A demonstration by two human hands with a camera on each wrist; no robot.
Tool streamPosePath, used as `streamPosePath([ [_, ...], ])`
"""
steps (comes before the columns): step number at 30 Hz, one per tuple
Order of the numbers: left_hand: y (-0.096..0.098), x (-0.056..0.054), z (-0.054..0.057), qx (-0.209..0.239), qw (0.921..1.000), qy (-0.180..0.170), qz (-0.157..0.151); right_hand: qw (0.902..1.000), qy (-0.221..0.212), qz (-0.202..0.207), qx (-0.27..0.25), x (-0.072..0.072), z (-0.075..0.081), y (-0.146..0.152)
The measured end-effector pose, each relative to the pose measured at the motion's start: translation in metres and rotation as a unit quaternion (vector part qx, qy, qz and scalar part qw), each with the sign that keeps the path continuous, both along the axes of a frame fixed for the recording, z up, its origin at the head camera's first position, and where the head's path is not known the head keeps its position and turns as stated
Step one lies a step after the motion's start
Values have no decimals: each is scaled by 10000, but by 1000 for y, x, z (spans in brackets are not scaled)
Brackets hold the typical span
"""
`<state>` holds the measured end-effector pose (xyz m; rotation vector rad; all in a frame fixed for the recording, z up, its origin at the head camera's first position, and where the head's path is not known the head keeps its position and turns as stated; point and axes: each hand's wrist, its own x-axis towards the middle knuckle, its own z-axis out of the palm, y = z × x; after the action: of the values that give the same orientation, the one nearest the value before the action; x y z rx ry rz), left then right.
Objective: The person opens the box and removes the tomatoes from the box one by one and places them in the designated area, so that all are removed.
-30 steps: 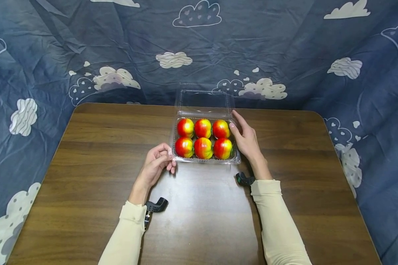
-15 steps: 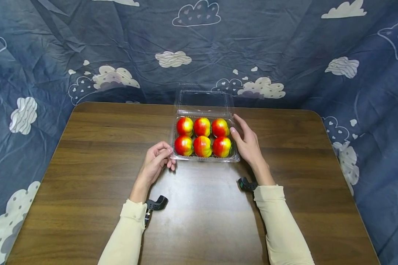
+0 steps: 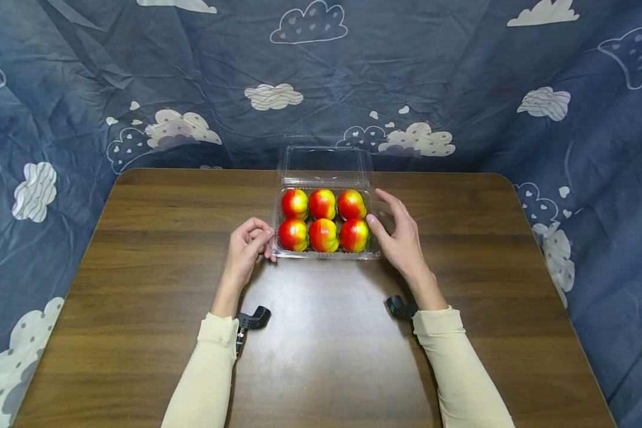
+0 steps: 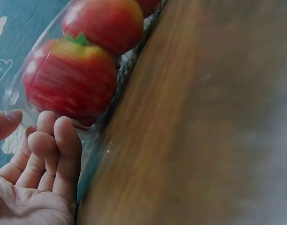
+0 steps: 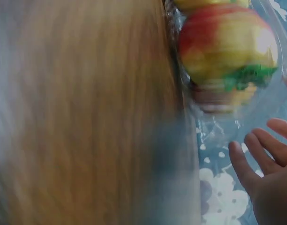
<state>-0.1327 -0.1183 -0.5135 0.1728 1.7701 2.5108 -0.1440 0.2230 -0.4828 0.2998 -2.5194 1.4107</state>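
Note:
A clear plastic clamshell box (image 3: 326, 255) stands near the table's back, its transparent lid (image 3: 326, 160) raised behind it. Inside lie two rows of red-and-yellow fruits (image 3: 323, 236) with green leaves at the stem. My left hand (image 3: 246, 246) pinches the box's left rim near the front corner; in the left wrist view its curled fingers (image 4: 49, 140) are right at the plastic beside a fruit (image 4: 71, 79). On the other side, my right hand (image 3: 401, 238) is spread, thumb tip close to the right rim. The right wrist view shows its fingers (image 5: 260, 154) extended and apart.
The brown wooden table (image 3: 321, 333) extends on both sides of the box and toward me. A blue cloth (image 3: 235, 53) with a cloud print hangs behind and beside the table. Black wrist cameras (image 3: 254, 318) sit at both wrists.
My right hand has slid toward me along the box's right side and slightly away from its rim. The left hand has shifted a little farther from me. The fruits have stayed in place.

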Motion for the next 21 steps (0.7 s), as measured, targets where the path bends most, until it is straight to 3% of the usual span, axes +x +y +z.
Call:
streamPosePath([
  [7,0,-12,-3,-64,9994,252,248,9985,410,-14,358,8,0,-3],
  [13,1,-13,-4,-72,9989,352,315,9959,698,5,572,21,-3,2],
  [21,0,-13,-4,-325,9970,531,451,9933,912,221,675,20,-5,0],
])
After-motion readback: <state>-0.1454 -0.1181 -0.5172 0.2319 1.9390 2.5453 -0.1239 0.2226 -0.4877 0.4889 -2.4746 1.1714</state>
